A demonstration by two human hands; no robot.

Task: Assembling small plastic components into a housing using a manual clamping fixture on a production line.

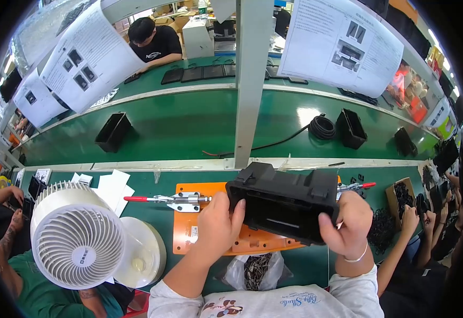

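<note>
A black plastic housing (281,199), box-shaped with an open cavity facing me, is held up between my two hands. My left hand (216,225) grips its left end, thumb along the front edge. Around the right end close the fingers of my right hand (350,225), its thumb pressed at the lower corner. Beneath the housing lies an orange fixture plate (185,233), partly covered by it. A red-handled toggle clamp (186,200) sits at the plate's left, and another toggle clamp (354,187) shows behind my right hand. A clear plastic bag of screws (259,271) rests near my body.
A white fan (80,249) stands at left beside paper sheets (116,185). A metal post (250,79) rises ahead. Beyond it, the green conveyor (183,122) carries black housings (114,132) and a coiled cable (322,127). At right are a carton (398,199) and co-workers' arms.
</note>
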